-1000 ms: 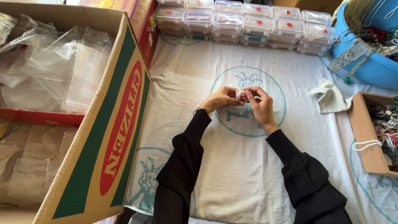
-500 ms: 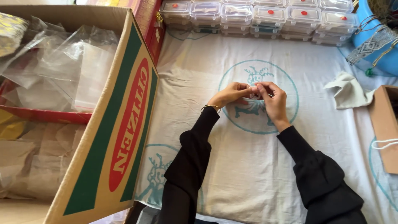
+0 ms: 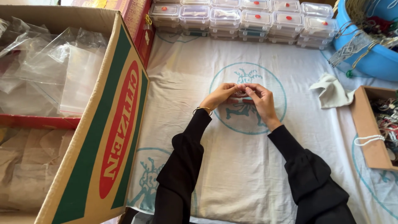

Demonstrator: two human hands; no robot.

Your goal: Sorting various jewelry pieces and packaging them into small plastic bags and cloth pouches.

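Observation:
My left hand (image 3: 219, 96) and my right hand (image 3: 260, 101) meet fingertip to fingertip over a white cloth (image 3: 232, 166) printed with teal round emblems. Between the fingers they pinch a small reddish item (image 3: 240, 96), mostly hidden, too small to identify. Both arms wear black sleeves, and a thin bangle sits on my left wrist.
A large cardboard box (image 3: 112, 137) full of clear plastic bags stands at the left. Several clear lidded containers (image 3: 244, 20) are stacked along the far edge. A blue tub (image 3: 373, 54) with cords sits far right, a crumpled white cloth (image 3: 331, 91) beside it, and a brown tray (image 3: 369, 128) of trinkets.
My hands stay joined on the small item with only slight finger movement. The view has shifted, so the box and containers sit a little differently in frame.

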